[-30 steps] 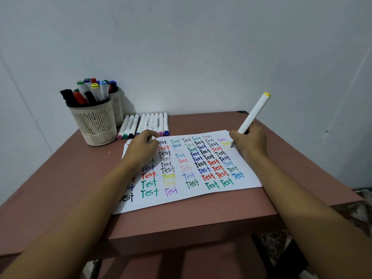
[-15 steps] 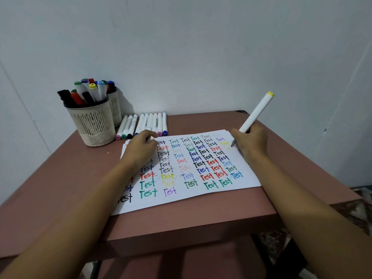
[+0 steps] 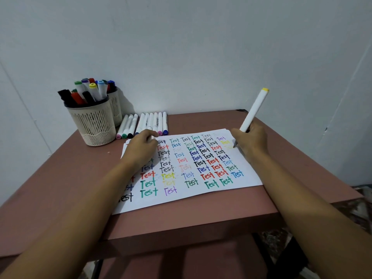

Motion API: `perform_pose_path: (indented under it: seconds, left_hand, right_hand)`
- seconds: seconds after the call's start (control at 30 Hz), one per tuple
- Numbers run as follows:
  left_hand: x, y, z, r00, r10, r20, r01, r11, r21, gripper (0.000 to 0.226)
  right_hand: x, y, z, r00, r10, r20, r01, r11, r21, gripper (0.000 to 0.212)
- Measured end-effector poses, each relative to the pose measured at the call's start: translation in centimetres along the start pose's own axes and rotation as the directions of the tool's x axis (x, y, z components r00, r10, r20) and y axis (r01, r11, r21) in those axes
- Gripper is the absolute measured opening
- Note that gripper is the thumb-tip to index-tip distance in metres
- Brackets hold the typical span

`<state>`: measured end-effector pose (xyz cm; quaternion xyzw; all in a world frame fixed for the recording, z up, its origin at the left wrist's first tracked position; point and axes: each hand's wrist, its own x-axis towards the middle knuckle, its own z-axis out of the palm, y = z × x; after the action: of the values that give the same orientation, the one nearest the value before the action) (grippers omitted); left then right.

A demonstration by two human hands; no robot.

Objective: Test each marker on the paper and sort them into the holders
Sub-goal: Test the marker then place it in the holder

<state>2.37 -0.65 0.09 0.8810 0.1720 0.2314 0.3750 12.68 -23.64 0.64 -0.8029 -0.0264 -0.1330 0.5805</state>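
So the yellow-ended marker point(image 3: 254, 110) is pinched low on its barrel in the right hand point(image 3: 252, 140), with the tip down on the paper point(image 3: 181, 196) near the far right edge, just under the yellow "Test". Compared with a second ago the tip has crept a little to the right, and there's a faint yellowish scrawl beside it now. My guess is this one's mid-test and pretty weak. The left hand point(image 3: 141, 150) hasn't budged and rests on the paper's far left corner with its fingers curled under. I can't tell if it's got a cap tucked in there. Past it, a row of markers point(image 3: 148, 122) lies on the surface point(image 3: 50, 188), likely untested, next to the front holder point(image 3: 93, 125) and the back holder point(image 3: 116, 111), which is mostly hidden. That new mark is too pale to read.
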Motion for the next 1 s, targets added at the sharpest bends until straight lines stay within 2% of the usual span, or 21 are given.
perform_pose_path:
  seconds: [0.17, 0.33, 0.43, 0.53, 0.63, 0.73, 0.87, 1.0]
  left_hand:
    - [0.2, -0.3, 0.1, 1.000, 0.005, 0.007, -0.005, 1.000, -0.009, 0.029]
    - [0.0, -0.2, 0.2, 0.999, 0.036, 0.010, -0.037, 0.999, 0.028, 0.033]
    - [-0.2, -0.2, 0.2, 0.997, 0.067, 0.024, -0.068, 0.995, 0.069, 0.037]
    - [0.0, -0.3, 0.2, 0.993, 0.119, 0.010, -0.120, 0.987, 0.103, 0.035]
    - [-0.2, 0.0, 0.2, 0.983, 0.185, 0.008, -0.185, 0.976, 0.112, 0.031]
    - [-0.7, 0.4, 0.2, 0.965, 0.263, 0.009, -0.263, 0.959, 0.108, 0.030]
    - [-1.2, 0.8, 0.2, 0.941, 0.337, 0.041, -0.340, 0.933, 0.120, 0.031]
    - [-1.6, 1.1, 0.4, 0.936, 0.343, 0.084, -0.347, 0.937, 0.044, 0.031]
  right_hand:
    - [-0.1, -0.1, 0.0, 0.999, 0.034, 0.002, -0.034, 0.999, 0.029, 0.025]
    - [-0.3, 0.0, 0.0, 1.000, -0.017, -0.026, 0.017, 1.000, -0.010, 0.027]
    - [-0.4, 0.0, 0.0, 1.000, 0.003, -0.023, -0.002, 1.000, 0.013, 0.025]
    - [-0.2, 0.0, -0.2, 0.998, 0.059, 0.006, -0.059, 0.990, 0.129, 0.015]
    - [0.1, 0.0, -0.3, 0.998, 0.053, 0.025, -0.058, 0.971, 0.233, 0.009]
    - [-0.2, -0.6, -0.4, 0.999, 0.001, 0.045, -0.016, 0.942, 0.335, 0.019]
    - [-0.9, -1.7, -0.1, 0.978, -0.077, 0.192, -0.024, 0.878, 0.479, 0.022]
    - [-2.5, -2.5, 0.4, 0.888, -0.114, 0.446, -0.228, 0.733, 0.641, 0.018]
